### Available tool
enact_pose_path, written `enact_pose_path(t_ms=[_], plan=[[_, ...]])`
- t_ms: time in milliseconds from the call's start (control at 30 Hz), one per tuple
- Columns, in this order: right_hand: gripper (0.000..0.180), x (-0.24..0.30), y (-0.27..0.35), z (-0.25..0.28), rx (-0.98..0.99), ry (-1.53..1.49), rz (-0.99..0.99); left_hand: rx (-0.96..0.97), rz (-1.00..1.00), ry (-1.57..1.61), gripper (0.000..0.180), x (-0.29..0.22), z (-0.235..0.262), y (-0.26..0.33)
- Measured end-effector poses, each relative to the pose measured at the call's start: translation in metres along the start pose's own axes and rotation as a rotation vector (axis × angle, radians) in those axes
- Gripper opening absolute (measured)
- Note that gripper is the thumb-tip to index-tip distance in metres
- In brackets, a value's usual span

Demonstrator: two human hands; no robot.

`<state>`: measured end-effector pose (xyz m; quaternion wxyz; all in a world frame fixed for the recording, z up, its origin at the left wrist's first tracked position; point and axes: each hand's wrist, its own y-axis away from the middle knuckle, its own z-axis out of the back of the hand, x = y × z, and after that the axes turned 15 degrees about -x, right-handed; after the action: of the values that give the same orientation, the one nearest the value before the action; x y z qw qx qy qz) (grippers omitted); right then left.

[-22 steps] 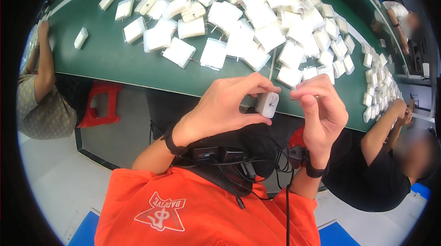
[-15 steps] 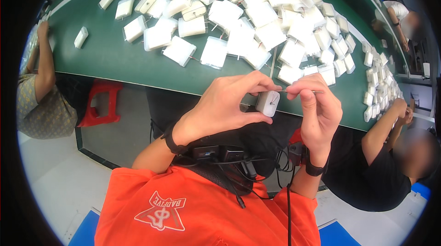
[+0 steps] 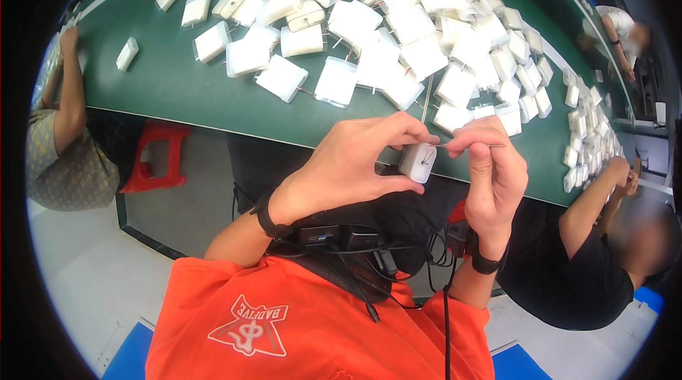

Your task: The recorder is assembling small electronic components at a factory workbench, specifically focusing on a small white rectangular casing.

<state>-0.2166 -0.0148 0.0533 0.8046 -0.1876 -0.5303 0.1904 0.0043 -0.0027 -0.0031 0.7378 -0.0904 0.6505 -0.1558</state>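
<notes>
Between the thumb and fingers of my left hand (image 3: 334,160) is a small white rectangular block (image 3: 415,165), held by its edges just off the table's near side. Dark wire ends show on the block's face turned to the right. Pinched in my right hand (image 3: 499,170) is a thin metal rod (image 3: 491,145), pointing left toward the block's top edge. Its tip lies close to my left fingertips; whether it touches the block I cannot tell.
A large heap of similar white blocks (image 3: 376,53) with short wires covers the green table (image 3: 177,99). One block (image 3: 127,55) lies apart at left. Co-workers' arms (image 3: 590,199) rest at the table on both sides. A red stool (image 3: 160,156) stands below left.
The view has shifted slightly. My left hand keeps the block, and the rod in my right hand sits at nearly the same place, a little more level.
</notes>
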Motion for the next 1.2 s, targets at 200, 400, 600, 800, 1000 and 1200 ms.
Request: enact_pose_path(t_ms=[200,400,600,800,1000,1200], plan=[[0.014,-0.003,-0.001,-0.001,0.002,-0.018,-0.014,0.0,-0.004,-0.019,0.059,0.0,0.001,-0.001],[0.011,0.003,-0.001,-0.001,0.018,0.005,-0.03,0.003,-0.002,-0.009,0.059,0.0,0.0,0.001],[0.004,0.029,-0.01,-0.015,0.116,0.247,0.147,-0.001,0.005,-0.023,0.06,0.0,0.0,0.007],[0.007,0.015,-0.041,-0.019,0.243,0.142,-0.425,-0.032,-0.005,-0.029,0.061,0.002,0.0,0.002],[0.03,-0.007,-0.007,0.007,-0.458,-0.102,-0.063,0.019,0.008,-0.012,0.058,-0.008,0.001,-0.009],[0.031,-0.052,0.042,0.03,-0.577,-0.181,-0.148,0.278,-0.037,0.058,0.059,-0.045,0.033,-0.002]])
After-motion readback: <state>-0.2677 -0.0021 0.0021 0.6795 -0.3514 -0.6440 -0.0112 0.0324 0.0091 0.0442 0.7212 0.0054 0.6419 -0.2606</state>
